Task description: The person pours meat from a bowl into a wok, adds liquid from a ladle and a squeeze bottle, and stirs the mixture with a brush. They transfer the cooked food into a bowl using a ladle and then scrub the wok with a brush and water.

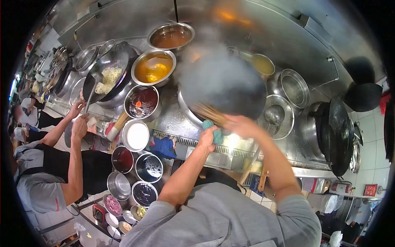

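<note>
A steaming dark wok (247, 92) is tilted up over the stove in front of me. My left hand (208, 138) is closed around a green cloth (217, 136) at the wok's near rim; whether a wok handle lies under the cloth is hidden. My right hand (243, 126), smeared by motion, grips a bamboo wok brush (209, 113). The brush's bristles point left, against or just over the lower edge of the wok. Steam hides much of the wok's surface.
At left, a co-worker's hands (78, 119) hold a long-handled tool at a wok of noodles (110, 80). A bowl of amber liquid (154, 68) and a pot of dark red sauce (142, 103) stand between us. A ladle (275, 115) rests on a strainer at right.
</note>
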`<action>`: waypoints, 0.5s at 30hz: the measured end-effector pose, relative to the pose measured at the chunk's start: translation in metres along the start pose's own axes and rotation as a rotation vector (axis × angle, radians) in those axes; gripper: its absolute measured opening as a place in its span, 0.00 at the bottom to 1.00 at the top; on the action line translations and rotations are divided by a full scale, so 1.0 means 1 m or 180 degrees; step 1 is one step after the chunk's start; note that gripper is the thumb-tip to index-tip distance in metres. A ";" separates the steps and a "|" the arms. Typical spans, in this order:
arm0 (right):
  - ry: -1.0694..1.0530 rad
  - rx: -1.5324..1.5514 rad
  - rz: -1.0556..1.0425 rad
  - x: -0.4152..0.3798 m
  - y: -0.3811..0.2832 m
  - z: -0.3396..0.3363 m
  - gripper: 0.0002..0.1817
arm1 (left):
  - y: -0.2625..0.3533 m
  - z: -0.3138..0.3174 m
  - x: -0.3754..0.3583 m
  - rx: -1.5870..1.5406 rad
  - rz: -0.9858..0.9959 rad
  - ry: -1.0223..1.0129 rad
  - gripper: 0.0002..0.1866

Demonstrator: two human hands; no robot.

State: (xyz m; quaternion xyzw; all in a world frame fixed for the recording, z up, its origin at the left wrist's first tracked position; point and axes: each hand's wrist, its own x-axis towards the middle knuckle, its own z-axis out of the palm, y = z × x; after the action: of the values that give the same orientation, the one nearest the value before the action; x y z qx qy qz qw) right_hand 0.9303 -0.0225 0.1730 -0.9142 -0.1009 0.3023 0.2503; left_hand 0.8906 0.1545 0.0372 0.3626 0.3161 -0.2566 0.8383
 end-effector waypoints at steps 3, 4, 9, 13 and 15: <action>0.0353 -0.1736 0.0345 -0.011 0.142 -0.065 0.27 | 0.005 0.003 -0.006 0.0184 -0.0076 0.0072 0.15; 0.0922 -0.1822 0.0891 -0.027 0.136 -0.093 0.26 | 0.002 -0.003 -0.006 0.0150 0.0038 -0.0167 0.20; 0.2765 0.0237 0.0793 -0.066 0.062 -0.080 0.25 | 0.006 -0.049 -0.058 0.0424 0.0467 -0.0122 0.29; 0.1026 0.1896 -0.0311 -0.081 -0.030 0.043 0.31 | -0.016 -0.144 -0.102 0.0686 0.0679 -0.0091 0.26; 0.0350 0.2304 -0.0323 -0.069 -0.080 0.103 0.35 | -0.026 -0.173 -0.127 0.0855 0.0751 0.0028 0.24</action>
State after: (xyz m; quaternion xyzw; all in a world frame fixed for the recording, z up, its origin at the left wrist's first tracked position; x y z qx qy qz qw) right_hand 0.8103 0.0632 0.1780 -0.7752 -0.0190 0.2560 0.5773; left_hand 0.7286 0.2976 0.0234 0.5070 0.2379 -0.1949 0.8052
